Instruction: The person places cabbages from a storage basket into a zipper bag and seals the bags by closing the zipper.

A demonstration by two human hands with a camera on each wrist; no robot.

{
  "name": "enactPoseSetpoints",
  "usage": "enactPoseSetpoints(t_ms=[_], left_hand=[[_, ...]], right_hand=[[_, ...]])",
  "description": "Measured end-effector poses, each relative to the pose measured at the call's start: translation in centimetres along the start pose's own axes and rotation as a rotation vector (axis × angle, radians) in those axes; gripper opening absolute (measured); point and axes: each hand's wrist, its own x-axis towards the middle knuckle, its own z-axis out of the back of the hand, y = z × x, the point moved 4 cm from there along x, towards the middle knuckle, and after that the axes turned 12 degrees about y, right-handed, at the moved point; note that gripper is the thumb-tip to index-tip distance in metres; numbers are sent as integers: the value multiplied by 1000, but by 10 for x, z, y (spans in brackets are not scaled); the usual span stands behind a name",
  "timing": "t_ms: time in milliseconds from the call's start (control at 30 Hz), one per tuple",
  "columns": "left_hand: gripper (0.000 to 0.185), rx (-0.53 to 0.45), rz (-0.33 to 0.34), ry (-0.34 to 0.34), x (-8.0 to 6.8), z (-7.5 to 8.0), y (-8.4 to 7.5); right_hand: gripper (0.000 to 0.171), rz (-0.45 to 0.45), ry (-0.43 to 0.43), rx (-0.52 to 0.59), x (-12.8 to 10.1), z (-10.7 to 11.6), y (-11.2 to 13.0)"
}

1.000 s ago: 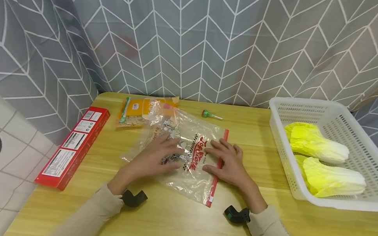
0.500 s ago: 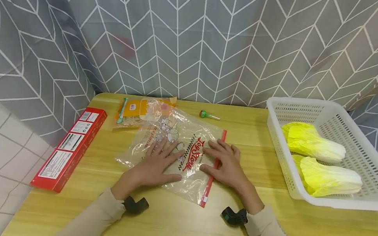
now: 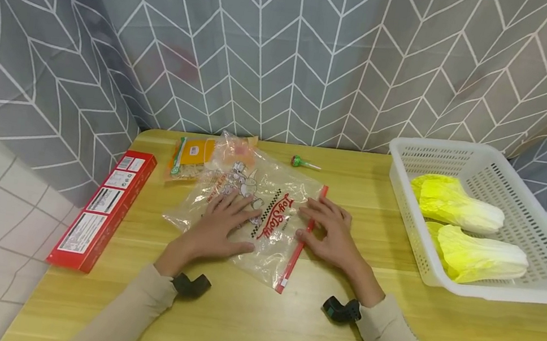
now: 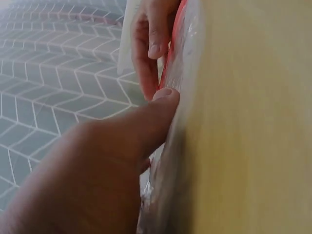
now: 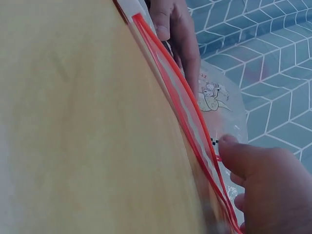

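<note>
A clear zip bag (image 3: 267, 261) with red "Toy Story" lettering and cartoon print lies on the wooden table, its red zip edge (image 3: 289, 269) facing right. My left hand (image 3: 217, 229) rests spread on the printed middle of the bag. My right hand (image 3: 332, 234) is laid over the zip edge, fingers loosely bent and thumb tip on the bag. In the right wrist view the red zip strips (image 5: 187, 105) stand slightly apart, with the right thumb (image 5: 243, 156) close beside them. The left thumb (image 4: 161, 107) touches the plastic in the left wrist view.
Behind the bag lies an orange food packet (image 3: 193, 155), partly covered by it, and a lollipop (image 3: 302, 162). A long red box (image 3: 104, 209) is at the left. On the right, a white basket (image 3: 409, 232) holds two cabbage pieces (image 3: 480, 255). A grey patterned curtain (image 3: 278, 51) hangs behind.
The bag has shifted and turned a little, its near right corner moving left. My left hand has spread its fingers flatter and slid slightly left. The right hand stays near the zip edge.
</note>
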Motion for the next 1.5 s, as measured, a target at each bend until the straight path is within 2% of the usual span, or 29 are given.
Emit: enactPoseSetpoints(t_ms=[133,267,433,600,767,967,1100,1267,1500], left_hand=[[67,33,-21,-63,-1,6,3],[50,56,-51,-108,-1,9,-4],[54,59,-69,-121,3,5,-16],[51,57,-27,-165,5,2,-23],[34,67,75,-203,7,-1,-32],[74,83,225,-194,11,-9,-46],[79,73,269,-206,11,-15,-53],[80,45,270,-197,10,-22,-59],[62,-12,198,-215,8,-24,-63]], right_hand=[[48,-4,-30,-17,1,0,-2],[46,-11,-14,-32,0,1,0],[44,-29,20,-46,0,1,0],[42,-22,20,-45,0,1,0],[40,15,17,-49,0,0,2],[34,49,7,-56,-1,-1,2],[31,56,-2,-74,-2,-2,2],[27,59,-10,-80,-3,-4,3],[24,64,-46,-81,-2,-3,7]])
